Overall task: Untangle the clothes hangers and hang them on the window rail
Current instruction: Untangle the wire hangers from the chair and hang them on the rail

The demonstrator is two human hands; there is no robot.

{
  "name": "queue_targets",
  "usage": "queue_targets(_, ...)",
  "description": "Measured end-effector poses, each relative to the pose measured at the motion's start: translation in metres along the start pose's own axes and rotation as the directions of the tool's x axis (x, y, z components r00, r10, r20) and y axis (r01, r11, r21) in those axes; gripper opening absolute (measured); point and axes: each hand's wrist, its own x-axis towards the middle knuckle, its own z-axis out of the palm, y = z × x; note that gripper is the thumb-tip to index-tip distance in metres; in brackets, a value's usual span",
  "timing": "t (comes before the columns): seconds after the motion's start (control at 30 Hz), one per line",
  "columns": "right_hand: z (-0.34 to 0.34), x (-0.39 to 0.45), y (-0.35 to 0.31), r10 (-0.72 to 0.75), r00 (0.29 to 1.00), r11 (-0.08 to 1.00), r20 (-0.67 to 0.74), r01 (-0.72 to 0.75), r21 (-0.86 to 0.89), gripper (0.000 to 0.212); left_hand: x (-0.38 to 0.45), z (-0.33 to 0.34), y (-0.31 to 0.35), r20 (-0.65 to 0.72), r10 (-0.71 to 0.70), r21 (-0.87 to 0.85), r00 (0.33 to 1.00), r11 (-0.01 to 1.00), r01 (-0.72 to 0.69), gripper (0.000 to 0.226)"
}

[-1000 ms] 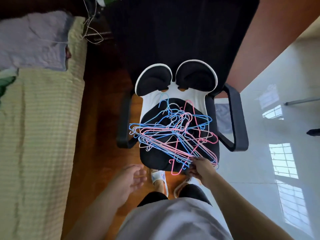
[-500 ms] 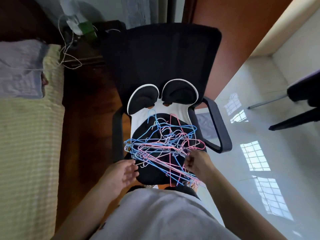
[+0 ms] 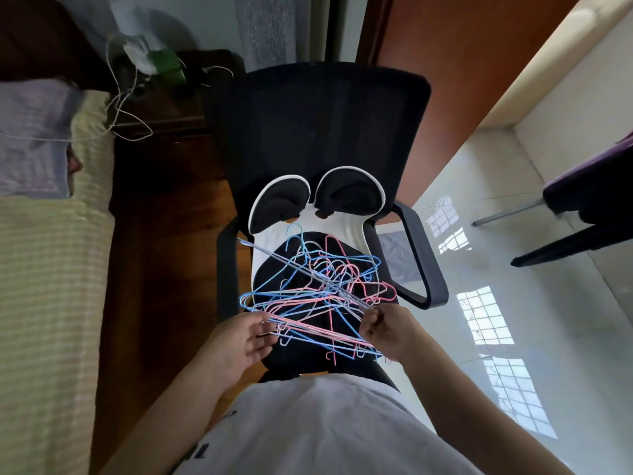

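While the tangled hangers (image 3: 318, 289) lie heaped on the seat of the black chair (image 3: 318, 125), spreading from its middle to the front edge, the right hand (image 3: 385, 325) is pinched shut on a pale hanger (image 3: 301, 265) that slants up toward the chair's left armrest. Her left hand (image 3: 239, 341) is spread loose, fingertips (image 3: 265, 318) touching the pile's near left edge, gripping nothing. Beside the chair stands a bed (image 3: 44, 269).
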Motion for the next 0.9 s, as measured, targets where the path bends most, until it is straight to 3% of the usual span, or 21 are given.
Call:
queue_targets(0.17, -0.001, 0.015, 0.004, 0.045, 0.996, 0.998, -0.077, -0.049, -0.047, 0.028, 0.002, 0.001, 0.0, 0.01, 0.0, 0.005, 1.0, 1.0, 0.0, 0.018)
queue_targets(0.4, 0.0, 0.029, 0.015, -0.064, 0.976, 0.971, -0.207, 0.013, -0.239, 0.022, 0.01, -0.005, 0.003, 0.017, 0.021, 0.005, 1.0, 1.0, -0.021, 0.019)
queue_targets(0.6, -0.004, 0.023, -0.01, -0.065, 0.973, 0.97, -0.223, 0.009, -0.242, 0.025, 0.014, -0.003, 0.01, 0.039, 0.034, -0.013, 0.999, 0.999, -0.034, 0.018)
queue_targets(0.73, 0.005, 0.011, -0.025, -0.158, 0.974, 0.913, -0.161, 0.082, -0.401, 0.034, 0.015, 0.003, 0.014, 0.05, 0.023, -0.014, 0.998, 1.0, -0.022, 0.016)
queue_targets(0.9, 0.007, -0.006, -0.045, -0.265, 0.956, 0.859, -0.122, 0.177, -0.481, 0.025, 0.018, 0.012, 0.018, 0.064, 0.012, -0.012, 0.998, 1.0, -0.011, 0.019)
